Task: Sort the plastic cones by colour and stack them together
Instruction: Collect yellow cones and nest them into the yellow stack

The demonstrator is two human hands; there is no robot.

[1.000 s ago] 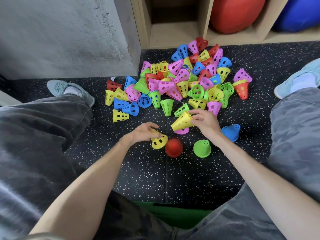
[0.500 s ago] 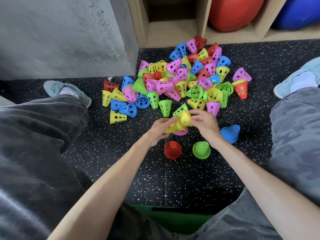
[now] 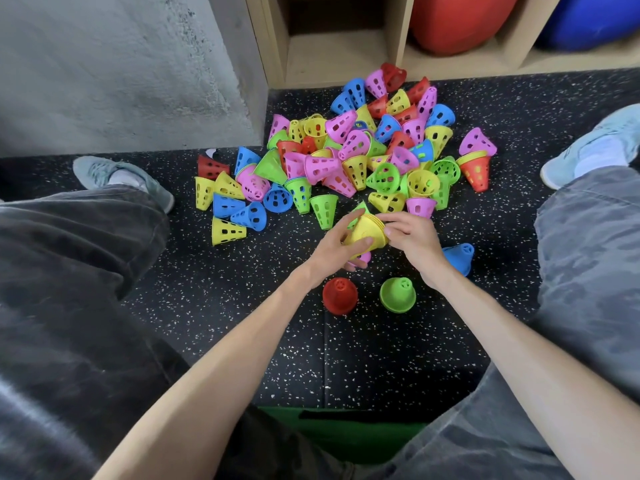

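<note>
Nearest on the floor (image 3: 346, 358): red stack (image 3: 340, 295) & green stack (image 3: 397, 294), upright, side by side w/ a gap. Just beyond, both hands held the yellow stack (image 3: 367, 232) off the floor: left hand (image 3: 334, 249) curled round its narrow end, right hand (image 3: 412, 237) gripping the rim end. Blue stack (image 3: 459, 256) lay right of the right hand. Farther: the mixed cone pile (image 3: 346, 157), then a shelf unit (image 3: 346, 46).

Yellow cone stack (image 3: 366, 233); white-speckled black floor (image 3: 381, 355).
</note>
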